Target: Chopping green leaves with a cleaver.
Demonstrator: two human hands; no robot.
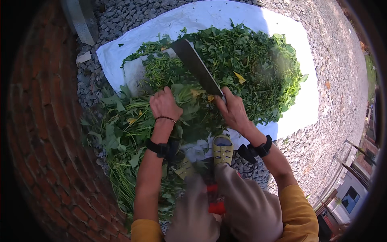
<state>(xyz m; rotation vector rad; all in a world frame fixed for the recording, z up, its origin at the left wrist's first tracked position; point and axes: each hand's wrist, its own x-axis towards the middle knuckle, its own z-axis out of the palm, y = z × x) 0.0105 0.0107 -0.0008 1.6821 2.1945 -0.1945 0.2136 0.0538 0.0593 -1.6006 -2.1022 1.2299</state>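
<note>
My left hand is closed around a bunch of leafy green stems. In my right hand is the handle of a machete, its broad dark blade slanting up and to the left over the greens. Under the blade's left side lies a pale, worn cutting board, partly covered by cut pieces. A wide heap of chopped greens spreads across a white sheet. Uncut long-stemmed greens are piled along my left forearm. The machete's handle is mostly hidden in my grip.
A brick wall rises close on the left, with a grey metal post at the upper left. Grey gravel surrounds the sheet. My sandalled foot is near the sheet's front edge. Something red shows between my knees.
</note>
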